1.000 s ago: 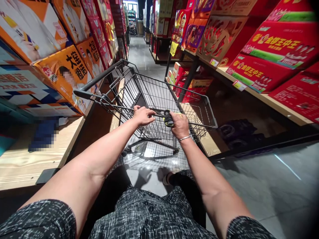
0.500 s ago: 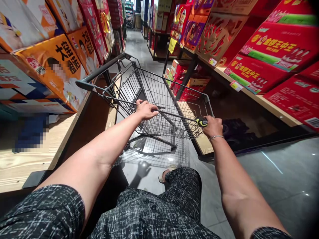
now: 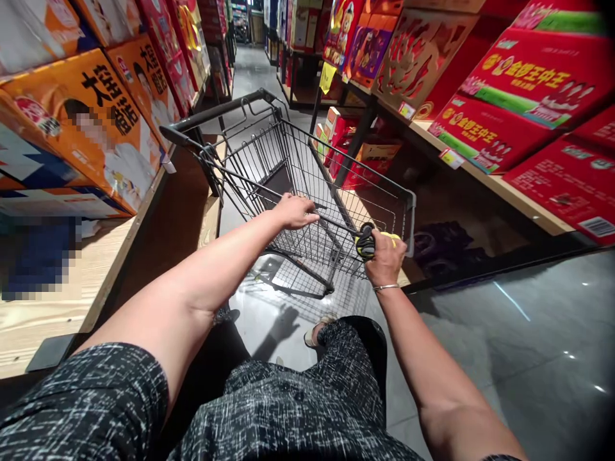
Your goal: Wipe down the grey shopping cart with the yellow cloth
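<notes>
A dark wire shopping cart (image 3: 331,160) stands at an angle in front of me, its basket holding nothing I can see. My left hand (image 3: 298,211) is closed over the cart's near top rim, thumb lying along the bar. Further right, at the same rim, my right hand (image 3: 388,256) is closed on a compact black-and-yellow item (image 3: 366,242). Part of that item shows on both sides of the fist; its kind cannot be made out. The fist hides the rim there, so whether it also grips the bar is unclear.
Orange cartons (image 3: 72,121) stack on the left wooden shelf (image 3: 62,314). Red gift boxes (image 3: 523,77) fill the right shelf, with price tags (image 3: 451,158) along its edge. A yellow tag (image 3: 327,77) hangs ahead. The tiled aisle (image 3: 254,70) runs on between the shelves.
My right hand has moved left along the rim with the black-and-yellow item. The cart has turned slightly and shifted a little to the right in view; my left hand has moved slightly right.
</notes>
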Demonstrator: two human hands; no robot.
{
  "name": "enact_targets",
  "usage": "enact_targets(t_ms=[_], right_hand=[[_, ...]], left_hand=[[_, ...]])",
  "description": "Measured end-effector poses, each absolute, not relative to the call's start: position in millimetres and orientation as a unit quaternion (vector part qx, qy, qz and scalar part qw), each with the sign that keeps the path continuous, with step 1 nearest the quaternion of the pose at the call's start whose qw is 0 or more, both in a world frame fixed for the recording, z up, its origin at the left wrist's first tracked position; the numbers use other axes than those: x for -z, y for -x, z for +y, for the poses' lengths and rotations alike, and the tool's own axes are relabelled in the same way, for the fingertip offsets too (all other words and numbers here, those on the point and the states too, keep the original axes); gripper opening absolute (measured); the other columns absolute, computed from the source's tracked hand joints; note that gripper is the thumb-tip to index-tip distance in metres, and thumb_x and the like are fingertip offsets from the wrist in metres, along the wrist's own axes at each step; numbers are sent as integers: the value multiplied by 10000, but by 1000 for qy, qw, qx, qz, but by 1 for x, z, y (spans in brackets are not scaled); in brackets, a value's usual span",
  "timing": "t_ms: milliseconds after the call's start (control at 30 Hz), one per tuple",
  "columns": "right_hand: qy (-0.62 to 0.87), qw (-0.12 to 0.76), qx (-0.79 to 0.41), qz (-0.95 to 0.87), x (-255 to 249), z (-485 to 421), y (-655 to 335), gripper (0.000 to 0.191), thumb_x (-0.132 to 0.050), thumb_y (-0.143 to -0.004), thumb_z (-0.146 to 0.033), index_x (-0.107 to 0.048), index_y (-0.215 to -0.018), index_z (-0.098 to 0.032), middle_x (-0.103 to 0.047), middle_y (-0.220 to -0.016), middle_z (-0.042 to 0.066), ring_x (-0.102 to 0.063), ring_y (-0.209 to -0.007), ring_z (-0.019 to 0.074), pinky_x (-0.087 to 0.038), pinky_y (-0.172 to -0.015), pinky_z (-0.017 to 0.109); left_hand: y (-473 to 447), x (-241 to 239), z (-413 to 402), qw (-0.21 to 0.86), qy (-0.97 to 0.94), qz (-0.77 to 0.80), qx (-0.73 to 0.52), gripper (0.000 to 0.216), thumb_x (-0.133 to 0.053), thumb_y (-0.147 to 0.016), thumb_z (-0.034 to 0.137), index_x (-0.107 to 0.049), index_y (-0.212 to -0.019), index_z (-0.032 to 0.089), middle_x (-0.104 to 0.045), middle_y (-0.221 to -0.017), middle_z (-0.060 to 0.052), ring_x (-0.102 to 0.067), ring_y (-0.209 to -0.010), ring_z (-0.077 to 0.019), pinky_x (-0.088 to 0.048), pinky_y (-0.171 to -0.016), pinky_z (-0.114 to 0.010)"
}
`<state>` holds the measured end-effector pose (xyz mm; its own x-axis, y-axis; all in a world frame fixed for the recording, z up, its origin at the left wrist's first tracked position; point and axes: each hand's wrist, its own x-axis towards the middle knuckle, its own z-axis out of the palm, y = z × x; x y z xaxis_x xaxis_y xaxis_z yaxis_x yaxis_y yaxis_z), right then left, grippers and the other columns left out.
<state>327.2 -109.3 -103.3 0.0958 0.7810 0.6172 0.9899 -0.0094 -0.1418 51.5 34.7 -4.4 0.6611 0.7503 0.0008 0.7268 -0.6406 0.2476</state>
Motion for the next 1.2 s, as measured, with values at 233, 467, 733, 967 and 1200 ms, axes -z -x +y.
enact_targets(t_ms=[233,467,733,967,1200], right_hand=[[581,299,262,-710,142,-115,-291,547,-511,-863,-76,-643,-1329,-329,-600,-1282,60,-361,-1252,258,-370,-1086,435],[603,129,131,-777,192,-119,-262,489,-459,-980,-192,-597,-1401,-401,-598,-1389,65,-415,-1245,286,-376,-1038,493],[625,-131,-63,-767,238,-160,-254,414,-423,-964,-124,-699,-1228,-284,-629,-1334,86,-489,-1293,287,-402,-1045,472],[622,13,81,-779,145,-149,-279,479,-397,-1019,-197,-578,-1421,-384,-582,-1423,55,-430,-1286,296,-382,-957,442],[640,112,160,-743,121,-154,-301,491,-479,-987,-203,-589,-1413,-420,-618,-1378,57,-428,-1244,298,-332,-979,465]], left_hand=[[-60,30,30,106,-912,382,-104,379,-426,-1026,502,-722,-1191,333,-731,-1158,-19,-551,-1168,-261,-201,-1126,-518],[-55,36,45,117,-896,405,-139,307,-530,-998,493,-768,-995,300,-761,-1047,9,-559,-1082,-224,-174,-1152,-490],[-53,33,51,151,-891,404,-142,278,-568,-973,484,-784,-990,311,-768,-1060,27,-575,-1080,-207,-148,-1162,-465],[-54,33,54,164,-885,410,-149,288,-569,-965,492,-790,-994,310,-771,-1056,14,-570,-1087,-224,-155,-1152,-476],[-51,37,54,169,-888,397,-158,289,-556,-969,492,-781,-998,314,-764,-1052,24,-565,-1105,-220,-124,-1167,-484]])
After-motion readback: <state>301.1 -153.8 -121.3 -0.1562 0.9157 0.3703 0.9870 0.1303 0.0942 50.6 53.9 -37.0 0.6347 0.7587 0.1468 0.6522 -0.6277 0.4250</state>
